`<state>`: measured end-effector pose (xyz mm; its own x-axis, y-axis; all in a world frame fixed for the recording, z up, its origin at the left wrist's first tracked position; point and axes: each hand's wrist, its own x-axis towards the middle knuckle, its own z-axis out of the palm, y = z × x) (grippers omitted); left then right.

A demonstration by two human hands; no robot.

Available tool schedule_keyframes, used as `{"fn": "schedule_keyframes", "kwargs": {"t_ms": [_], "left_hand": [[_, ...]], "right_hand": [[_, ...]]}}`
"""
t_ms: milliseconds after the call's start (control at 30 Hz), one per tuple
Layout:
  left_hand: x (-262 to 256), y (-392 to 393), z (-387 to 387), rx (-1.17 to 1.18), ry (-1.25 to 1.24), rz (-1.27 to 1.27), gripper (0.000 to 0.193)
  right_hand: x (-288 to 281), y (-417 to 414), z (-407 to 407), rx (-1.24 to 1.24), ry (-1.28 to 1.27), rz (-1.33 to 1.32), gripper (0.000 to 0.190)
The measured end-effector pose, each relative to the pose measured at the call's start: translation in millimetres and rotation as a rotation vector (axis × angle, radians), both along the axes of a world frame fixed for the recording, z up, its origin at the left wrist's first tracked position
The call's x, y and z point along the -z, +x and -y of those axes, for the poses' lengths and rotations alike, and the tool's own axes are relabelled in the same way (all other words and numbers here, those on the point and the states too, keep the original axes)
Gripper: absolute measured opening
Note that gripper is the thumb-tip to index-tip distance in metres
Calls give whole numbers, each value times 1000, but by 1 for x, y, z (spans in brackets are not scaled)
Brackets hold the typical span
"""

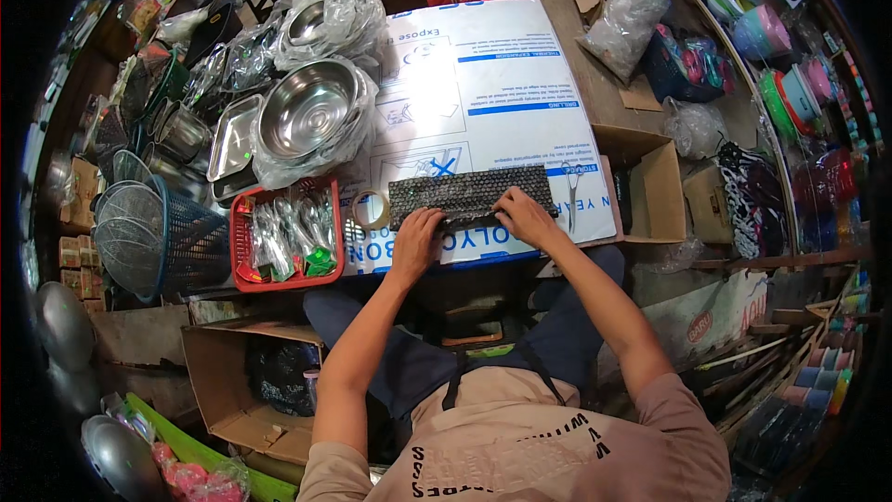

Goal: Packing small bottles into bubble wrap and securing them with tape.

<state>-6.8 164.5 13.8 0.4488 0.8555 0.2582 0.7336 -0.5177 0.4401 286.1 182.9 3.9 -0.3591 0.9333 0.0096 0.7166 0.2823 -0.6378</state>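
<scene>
A flat strip of black bubble wrap (481, 188) lies across the printed white sheet on the table in front of me. My left hand (420, 236) has its fingers bent over the near edge of the wrap, left of its middle. Farther right along that same edge, my right hand (524, 216) pinches the wrap with thumb and fingers. Whether the wrap covers anything inside cannot be seen. Just past its left end lies a roll of tape (371, 210). A pair of scissors (573, 185) rests at its right end, handles pointing away from me.
Left of the printed sheet (516, 84) sits a red plastic basket (339, 237) of bagged cutlery. Steel bowls (310, 109) in plastic, a tray (235, 136) and mesh strainers (127, 240) crowd the left side. Cardboard boxes stand at right (658, 188) and below left (219, 390).
</scene>
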Motion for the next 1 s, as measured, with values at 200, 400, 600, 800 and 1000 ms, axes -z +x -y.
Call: {"fn": "schedule_keyframes", "kwargs": {"t_ms": [200,400,600,800,1000], "left_hand": [[7,1,-10,-10,-51,-89,40],[13,0,-20,39,-94,-191,35],[9,3,-17,87,-193,-263,33],[8,4,-15,100,-215,-311,34],[9,3,-3,34,-205,-98,35]], "right_hand": [[1,4,-10,-17,30,110,17],[2,10,-11,-81,-121,212,23],[-10,15,-3,-91,-398,208,29],[-7,19,0,22,-446,118,26],[-10,27,11,78,-380,-14,32]]}}
